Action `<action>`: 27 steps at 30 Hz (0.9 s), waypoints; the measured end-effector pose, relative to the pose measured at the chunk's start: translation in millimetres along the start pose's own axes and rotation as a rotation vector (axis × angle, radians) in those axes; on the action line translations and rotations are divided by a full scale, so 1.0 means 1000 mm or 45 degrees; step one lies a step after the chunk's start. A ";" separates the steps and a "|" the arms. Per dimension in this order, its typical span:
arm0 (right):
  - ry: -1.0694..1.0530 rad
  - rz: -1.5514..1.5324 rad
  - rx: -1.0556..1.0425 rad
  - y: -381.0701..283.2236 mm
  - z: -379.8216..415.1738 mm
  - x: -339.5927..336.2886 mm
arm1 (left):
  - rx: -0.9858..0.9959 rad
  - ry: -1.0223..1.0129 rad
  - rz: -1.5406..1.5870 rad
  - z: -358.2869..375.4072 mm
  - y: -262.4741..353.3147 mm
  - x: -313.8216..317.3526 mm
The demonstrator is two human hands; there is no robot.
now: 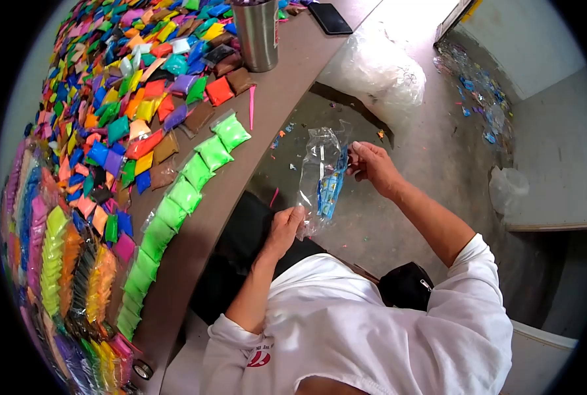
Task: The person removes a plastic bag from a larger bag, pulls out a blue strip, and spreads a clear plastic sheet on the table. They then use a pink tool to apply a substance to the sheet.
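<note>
My left hand (285, 230) is closed on the lower left edge of a clear plastic bag (314, 161), held above the floor beside the table. Inside or against the bag is a blue patterned packet (331, 191); which of the two I cannot tell. My right hand (371, 164) pinches the upper right side of the bag, by the top of the blue packet. Left of both hands, a long strip of bright green packets (171, 214) lies along the edge of the table (240, 148).
Many colourful small packets (119, 128) cover the table's left part. A metal tumbler (257, 36) and a phone (331, 18) stand and lie near the far end. A large plastic bag (389, 79) and scraps (468, 84) are on the floor. A black pouch (404, 286) is by my waist.
</note>
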State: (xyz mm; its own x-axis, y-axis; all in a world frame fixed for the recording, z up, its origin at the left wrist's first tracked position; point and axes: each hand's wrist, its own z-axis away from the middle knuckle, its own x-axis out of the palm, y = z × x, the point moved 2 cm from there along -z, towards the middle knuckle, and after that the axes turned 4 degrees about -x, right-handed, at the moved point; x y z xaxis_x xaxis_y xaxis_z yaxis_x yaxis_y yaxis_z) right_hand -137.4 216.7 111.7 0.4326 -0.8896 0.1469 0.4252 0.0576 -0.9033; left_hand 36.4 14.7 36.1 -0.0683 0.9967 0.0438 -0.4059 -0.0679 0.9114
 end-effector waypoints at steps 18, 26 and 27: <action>-0.044 -0.058 0.026 0.015 -0.025 0.012 | 0.043 0.033 0.090 0.008 0.006 -0.008; 0.004 -0.105 -0.117 0.020 -0.028 0.019 | 0.072 -0.098 0.090 0.007 0.007 -0.007; 0.003 -0.105 -0.116 0.018 -0.026 0.020 | 0.048 -0.130 0.130 0.005 0.004 -0.008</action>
State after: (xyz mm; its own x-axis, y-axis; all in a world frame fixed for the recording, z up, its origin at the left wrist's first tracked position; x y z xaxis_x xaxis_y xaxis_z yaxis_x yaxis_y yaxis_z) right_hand -141.7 187.6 87.6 0.3972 -0.8907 0.2211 0.3848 -0.0571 -0.9212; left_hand 39.8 7.1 41.5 -0.0136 0.9842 0.1764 -0.3669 -0.1690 0.9148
